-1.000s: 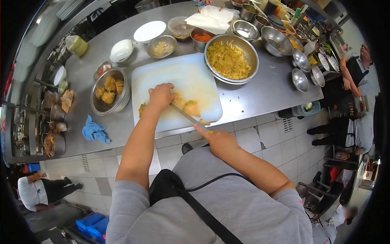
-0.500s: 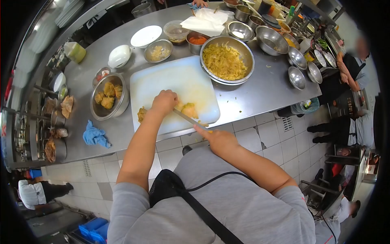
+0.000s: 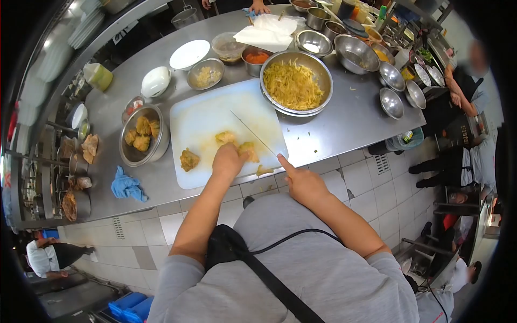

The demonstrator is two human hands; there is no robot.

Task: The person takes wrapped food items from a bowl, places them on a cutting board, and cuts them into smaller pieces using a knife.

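Since the earlier frame, our left hand (image 3: pixel 228 161) has come down towards the near edge of the cutting board (image 3: pixel 196 116), and the knife (image 3: pixel 256 134) has swung clear of the vegetable pieces (image 3: pixel 248 151), its blade now edge-on to our view. The fingers of our left hand are bent against those pieces, near the middle of the board's near part; we cannot tell whether they grip or only press. Our right hand (image 3: pixel 307 185) is closed round the knife's handle, with the index finger stretched towards the blade. We see a darker vegetable lump (image 3: pixel 189 160) apart on the board's left. Beside the board on the table (image 3: pixel 355 121) stand a bowl of similar lumps (image 3: pixel 161 144) and, at the far right corner, a bowl of yellow shreds (image 3: pixel 327 75).
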